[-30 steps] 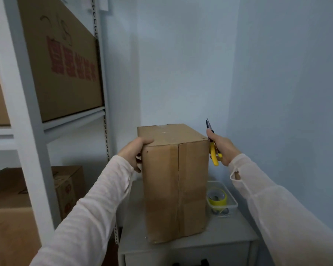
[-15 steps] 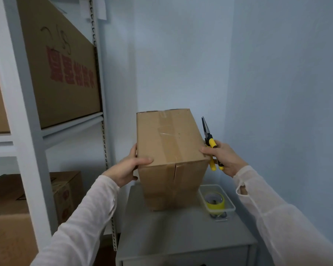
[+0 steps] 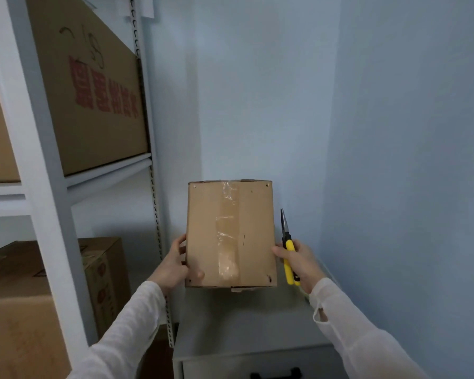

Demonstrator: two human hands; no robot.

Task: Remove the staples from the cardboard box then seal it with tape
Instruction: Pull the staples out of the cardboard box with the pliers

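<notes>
A brown cardboard box point(image 3: 252, 233) is held up in front of me above the grey cabinet point(image 3: 244, 326), one face turned toward me. A strip of clear tape runs down that face, and small staples or holes mark its corners. My left hand point(image 3: 173, 262) grips the box's lower left edge, thumb on the front. My right hand point(image 3: 298, 262) holds yellow-handled pliers point(image 3: 288, 247), jaws pointing up, while its fingertips press the box's right edge. The tape roll is hidden.
A white metal shelf rack point(image 3: 47, 192) stands at the left, with a large printed carton point(image 3: 93, 86) on it and more cartons point(image 3: 25, 310) below. Blue walls close in behind and on the right. The cabinet has a drawer with a black handle point(image 3: 275, 374).
The box, which stood upright on the cabinet, has been lifted and tipped toward me so its taped face shows. Both hands moved lower along its sides; the tray with yellow tape is now hidden.
</notes>
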